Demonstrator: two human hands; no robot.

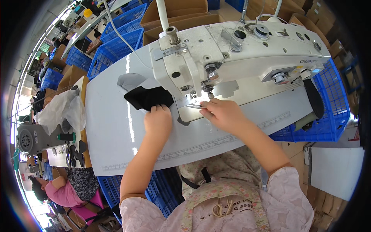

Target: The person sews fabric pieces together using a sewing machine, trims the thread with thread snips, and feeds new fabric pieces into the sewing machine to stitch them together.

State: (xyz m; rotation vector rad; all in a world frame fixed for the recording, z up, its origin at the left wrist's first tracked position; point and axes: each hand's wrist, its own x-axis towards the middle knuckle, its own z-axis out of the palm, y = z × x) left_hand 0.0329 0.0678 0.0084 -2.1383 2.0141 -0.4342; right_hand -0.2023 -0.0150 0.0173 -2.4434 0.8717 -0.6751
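My left hand [158, 118] is closed on the near edge of a black fabric piece [145, 97], its fingertips bent over the cloth. The piece lies left of the needle area of a white sewing machine [239, 50]. In my right hand [222, 113] is a pair of slim metal tweezers [196, 106], pinched between thumb and fingers. Their tips point left, just in front of the presser foot and needle, beside the lit machine bed. Part of the tweezers is hidden by my fingers.
A grey piece [130, 80] lies behind the black one. A ruler strip [201, 147] runs along the near edge of the grey tabletop [104, 116]. Blue crates [328, 104] stand right and behind. At left, another person [63, 191] sits near a second machine [33, 139].
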